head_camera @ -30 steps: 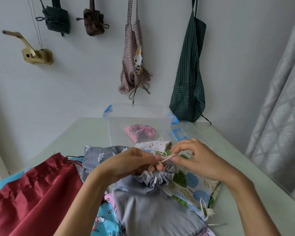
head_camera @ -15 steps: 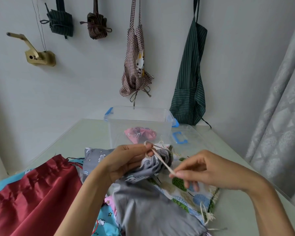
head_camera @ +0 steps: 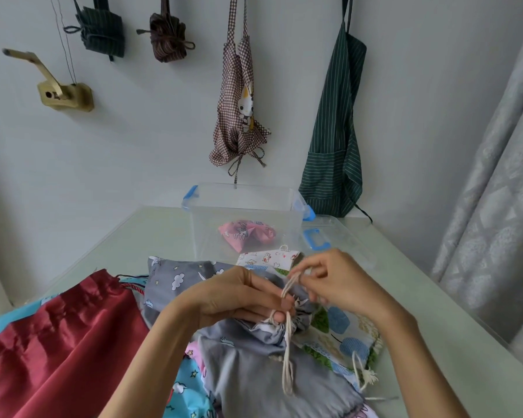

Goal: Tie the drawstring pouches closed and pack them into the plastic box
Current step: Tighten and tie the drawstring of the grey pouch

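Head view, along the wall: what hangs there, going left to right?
Brass bracket → dark green folded bundle → brown tied bundle → checked apron with a rabbit → green striped apron → grey curtain.

A grey pouch [head_camera: 263, 354] lies in front, its neck gathered tight, cream drawstring [head_camera: 287, 351] looping up and hanging down over it. Around it lie a dark red satin pouch [head_camera: 58, 342], a leaf-print pouch [head_camera: 341, 333] and a grey cloud-print one [head_camera: 175, 279]. Behind stands the clear plastic box [head_camera: 212, 230], open, with a pink pouch [head_camera: 245, 233] inside
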The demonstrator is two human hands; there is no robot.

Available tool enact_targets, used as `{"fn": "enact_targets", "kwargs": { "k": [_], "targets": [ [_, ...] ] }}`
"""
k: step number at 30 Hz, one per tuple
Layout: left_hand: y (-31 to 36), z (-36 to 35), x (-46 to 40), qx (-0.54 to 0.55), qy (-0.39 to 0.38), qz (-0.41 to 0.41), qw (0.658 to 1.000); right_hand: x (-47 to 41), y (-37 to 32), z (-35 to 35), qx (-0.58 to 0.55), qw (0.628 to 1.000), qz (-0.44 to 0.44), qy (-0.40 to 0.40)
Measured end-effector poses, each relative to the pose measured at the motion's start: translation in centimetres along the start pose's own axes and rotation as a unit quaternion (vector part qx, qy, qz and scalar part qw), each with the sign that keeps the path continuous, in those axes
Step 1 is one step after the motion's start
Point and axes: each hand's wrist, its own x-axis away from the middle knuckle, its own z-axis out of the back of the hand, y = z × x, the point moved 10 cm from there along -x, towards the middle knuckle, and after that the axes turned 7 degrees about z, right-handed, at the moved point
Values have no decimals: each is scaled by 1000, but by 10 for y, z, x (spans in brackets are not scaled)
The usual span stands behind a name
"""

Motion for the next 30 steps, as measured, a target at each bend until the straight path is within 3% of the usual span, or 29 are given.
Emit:
{"fn": "enact_targets", "kwargs": {
  "k": [3,4,7,9,10,13,17,22,25,30],
  "targets": [
    [-2,0,0,4,1,6,1000,-24,-16,32,-32,993,27,114],
    [-2,0,0,7,-2,7,1000,-34,-29,37,-27,991,52,119],
    [-2,0,0,24,-1,1,1000,-65,-65,10,-7,994,102,-29],
    [1,3,1,43,6,-13,999,-72,-64,-11,28,989,67,-130],
    [2,7,2,55,15,-20,998,-71,-61,-11,57,988,51,-138],
    [5,21,4,83,57,-37,994,-53,-47,13,83,994,25,-63],
    [10,33,7,104,94,-61,988,0,-33,-10,43,988,18,-148],
    [17,41,11,103,152,-93,979,10,-24,-11,-56,995,24,-84],
    [28,49,19,76,194,-146,967,5,-24,-12,-106,992,38,-56],
    [44,54,34,-3,246,-237,940,-1,-26,-13,-77,995,54,-43]
  ]
}}
